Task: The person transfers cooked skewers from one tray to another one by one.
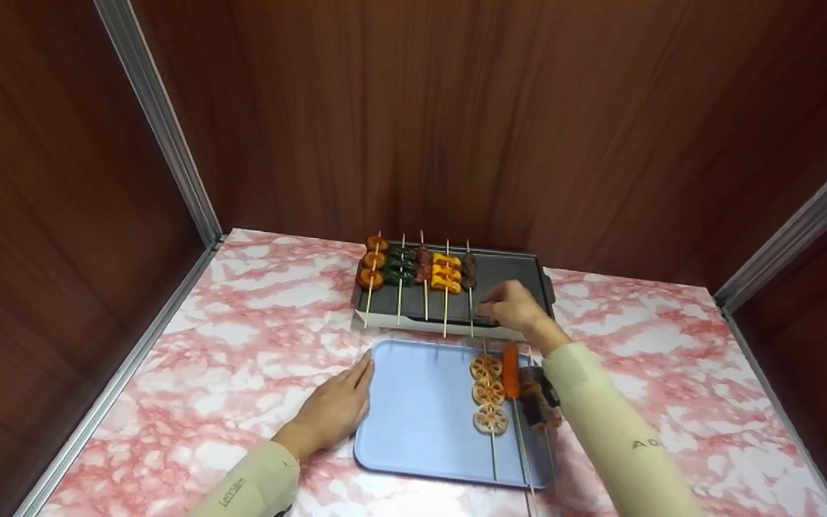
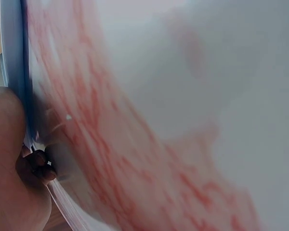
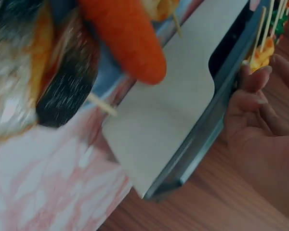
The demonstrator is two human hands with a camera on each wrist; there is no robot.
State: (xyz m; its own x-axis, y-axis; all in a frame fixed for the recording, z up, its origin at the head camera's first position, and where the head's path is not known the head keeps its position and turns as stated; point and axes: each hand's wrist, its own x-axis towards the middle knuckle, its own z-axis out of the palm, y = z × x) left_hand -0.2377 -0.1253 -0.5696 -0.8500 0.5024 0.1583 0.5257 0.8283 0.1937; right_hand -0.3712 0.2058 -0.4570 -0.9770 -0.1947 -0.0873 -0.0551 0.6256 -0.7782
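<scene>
My left hand (image 1: 338, 406) rests along the left edge of a blue tray (image 1: 413, 431), fingers stretched out against its rim. Over the front right of a black griddle (image 1: 510, 269), my right hand (image 1: 517, 309) hovers with bent fingers. Its fingertips come close beside the stick of a brown meat skewer (image 1: 469, 269); no hold shows. Left of that skewer lie a yellow skewer (image 1: 446, 274), a red meat skewer (image 1: 423, 266), a green skewer (image 1: 400, 267) and an orange-slice skewer (image 1: 372, 266). In the right wrist view, the yellow skewer (image 3: 262, 57) appears beyond the fingers.
On the tray's right side lie a lotus root skewer (image 1: 489, 391), an orange-red sausage-shaped skewer (image 1: 510, 370) and a dark-and-pale chunk skewer (image 1: 539, 402) partly behind the right sleeve. Sticks overhang the tray's front edge. A wooden wall (image 1: 385, 143) stands behind the marbled table (image 1: 227, 359).
</scene>
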